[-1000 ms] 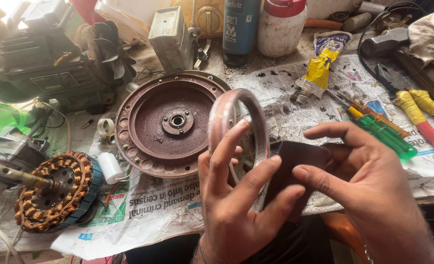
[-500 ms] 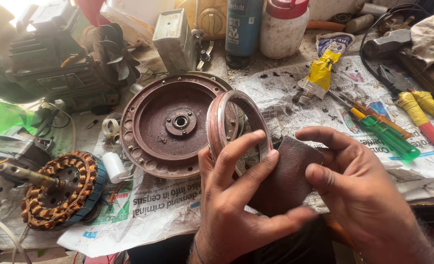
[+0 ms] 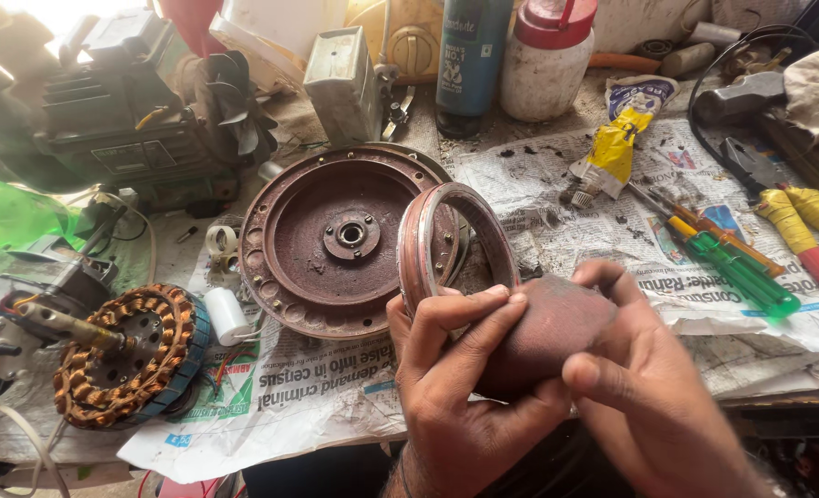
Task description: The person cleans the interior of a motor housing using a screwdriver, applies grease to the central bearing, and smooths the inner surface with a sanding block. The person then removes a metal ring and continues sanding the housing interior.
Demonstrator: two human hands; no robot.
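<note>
My left hand (image 3: 460,387) grips a rusty reddish metal ring (image 3: 446,244) by its lower rim and holds it upright above the bench edge. My right hand (image 3: 644,392) presses a piece of brown sandpaper (image 3: 547,327) against the lower right of the ring, thumb over it. Just behind the ring, a round rusty motor cover (image 3: 322,235) with a centre bearing lies flat on newspaper (image 3: 335,397).
A copper-wound stator (image 3: 128,355) on a shaft lies at left beside a small white capacitor (image 3: 227,315). A green-handled screwdriver (image 3: 727,263), a yellow glue tube (image 3: 612,152) and red-yellow pliers handles (image 3: 810,235) lie at right. A blue can (image 3: 469,55), white jar (image 3: 547,60) and motor (image 3: 142,120) stand behind.
The sandpaper has been drawn closer in and folded against the ring under my right thumb. The view has shifted slightly; the ring stays upright in my left hand.
</note>
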